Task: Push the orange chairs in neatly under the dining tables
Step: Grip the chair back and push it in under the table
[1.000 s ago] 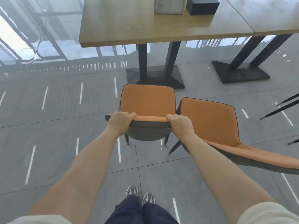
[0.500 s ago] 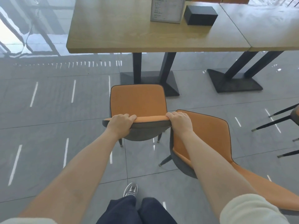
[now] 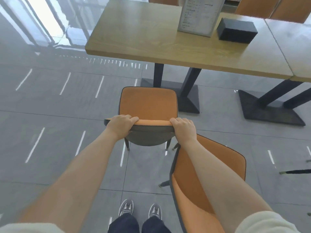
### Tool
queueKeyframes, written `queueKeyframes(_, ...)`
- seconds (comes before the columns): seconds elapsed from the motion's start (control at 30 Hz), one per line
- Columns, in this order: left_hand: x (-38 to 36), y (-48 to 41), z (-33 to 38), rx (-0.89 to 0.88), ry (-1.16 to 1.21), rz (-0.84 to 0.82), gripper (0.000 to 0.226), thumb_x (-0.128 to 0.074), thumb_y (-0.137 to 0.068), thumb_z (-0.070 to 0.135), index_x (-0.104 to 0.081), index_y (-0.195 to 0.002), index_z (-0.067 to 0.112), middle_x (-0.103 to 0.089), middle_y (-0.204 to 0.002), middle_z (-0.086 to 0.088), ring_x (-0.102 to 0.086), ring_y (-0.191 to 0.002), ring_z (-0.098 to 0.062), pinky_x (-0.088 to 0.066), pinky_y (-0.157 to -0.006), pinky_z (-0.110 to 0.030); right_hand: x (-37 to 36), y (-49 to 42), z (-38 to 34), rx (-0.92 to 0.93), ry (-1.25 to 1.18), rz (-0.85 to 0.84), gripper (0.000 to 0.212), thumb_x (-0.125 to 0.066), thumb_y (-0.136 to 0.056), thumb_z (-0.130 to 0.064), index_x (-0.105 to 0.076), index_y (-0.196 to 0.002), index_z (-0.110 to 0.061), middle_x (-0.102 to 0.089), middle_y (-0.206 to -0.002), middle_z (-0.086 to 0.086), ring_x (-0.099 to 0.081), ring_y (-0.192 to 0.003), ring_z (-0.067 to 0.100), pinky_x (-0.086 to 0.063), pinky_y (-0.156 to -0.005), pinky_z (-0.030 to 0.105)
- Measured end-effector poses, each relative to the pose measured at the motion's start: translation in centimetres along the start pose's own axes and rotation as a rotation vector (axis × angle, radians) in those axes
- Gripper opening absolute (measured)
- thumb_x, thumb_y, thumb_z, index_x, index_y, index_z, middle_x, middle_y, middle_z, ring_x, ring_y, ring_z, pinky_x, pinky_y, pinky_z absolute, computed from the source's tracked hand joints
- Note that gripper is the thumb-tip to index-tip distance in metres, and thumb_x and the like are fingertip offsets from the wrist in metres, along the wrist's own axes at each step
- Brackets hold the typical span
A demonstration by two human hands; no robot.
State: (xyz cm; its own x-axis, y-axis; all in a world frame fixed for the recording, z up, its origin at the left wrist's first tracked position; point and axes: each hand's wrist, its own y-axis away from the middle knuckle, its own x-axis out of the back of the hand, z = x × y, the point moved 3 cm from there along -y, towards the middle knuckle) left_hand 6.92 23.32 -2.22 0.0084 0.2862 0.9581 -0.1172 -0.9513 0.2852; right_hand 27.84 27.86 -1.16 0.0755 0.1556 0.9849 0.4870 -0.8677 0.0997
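Observation:
An orange chair (image 3: 148, 103) with a dark grey shell faces the wooden dining table (image 3: 151, 37), its seat just short of the table's near edge. My left hand (image 3: 121, 126) grips the left end of its backrest top. My right hand (image 3: 184, 130) grips the right end. A second orange chair (image 3: 218, 165) stands at my right, turned at an angle, partly hidden under my right forearm.
A menu stand (image 3: 198, 15) and a black box (image 3: 236, 30) sit on the table. Black pedestal bases (image 3: 186, 96) stand under it. A second table (image 3: 292, 41) adjoins at right, more orange chairs (image 3: 257, 7) beyond. Thin chair legs (image 3: 294, 172) poke in at right.
The gripped chair has moved forward toward the table while I stepped along. The second chair has fallen back to my right side. Both hands kept their grip.

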Motion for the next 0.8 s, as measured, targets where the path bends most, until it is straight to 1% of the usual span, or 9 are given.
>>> queueKeyframes(0.17,0.6,-1.4,0.0,0.014,-0.007,-0.006,0.036,-0.053,-0.089,0.015,-0.046,-0.125,0.016,-0.061,-0.113,-0.008,-0.059,-0.101,-0.028,-0.046,-0.084,-0.037,0.3,-1.6,1.0,0.018,-0.005,-0.009,0.021,-0.041,-0.094,-0.004,-0.056,-0.107,-0.009,-0.065,-0.102,0.011,-0.057,-0.093,0.029,-0.041,-0.089,0.035)
queueKeyframes(0.33,0.9,-3.0,-0.6,0.034,-0.018,-0.004,0.035,-0.052,-0.09,0.015,-0.046,-0.124,0.017,-0.061,-0.113,-0.008,-0.059,-0.103,-0.029,-0.045,-0.084,-0.037,0.4,-3.5,1.4,0.026,-0.018,0.005,0.02,-0.043,-0.096,-0.01,-0.057,-0.111,-0.011,-0.066,-0.104,0.009,-0.059,-0.094,0.026,-0.042,-0.09,0.034)
queueKeyframes(0.53,1.5,-4.7,-2.8,0.046,-0.011,-0.005,0.037,-0.051,-0.09,0.012,-0.046,-0.126,0.017,-0.06,-0.114,-0.008,-0.057,-0.105,-0.029,-0.044,-0.084,-0.037,0.2,-5.8,0.6,0.017,-0.035,0.041,0.016,-0.046,-0.093,-0.004,-0.06,-0.101,-0.006,-0.068,-0.094,0.013,-0.061,-0.085,0.03,-0.045,-0.083,0.035)
queueKeyframes(0.7,2.0,-5.9,-4.5,0.047,-0.009,0.015,0.036,-0.049,-0.09,0.011,-0.046,-0.126,0.017,-0.061,-0.114,-0.008,-0.058,-0.103,-0.029,-0.043,-0.084,-0.036,0.0,-7.7,-0.1,0.01,-0.042,0.058,0.016,-0.046,-0.092,-0.002,-0.06,-0.099,-0.006,-0.067,-0.09,0.014,-0.06,-0.082,0.03,-0.045,-0.083,0.037)
queueKeyframes(0.8,2.2,-6.1,-5.5,0.053,-0.019,0.023,0.037,-0.046,-0.09,0.007,-0.047,-0.125,0.017,-0.061,-0.113,-0.009,-0.058,-0.102,-0.029,-0.043,-0.085,-0.036,-0.3,-8.3,-0.8,0.028,-0.038,0.063,0.014,-0.047,-0.093,-0.005,-0.059,-0.1,-0.008,-0.067,-0.09,0.011,-0.06,-0.08,0.027,-0.045,-0.082,0.035)
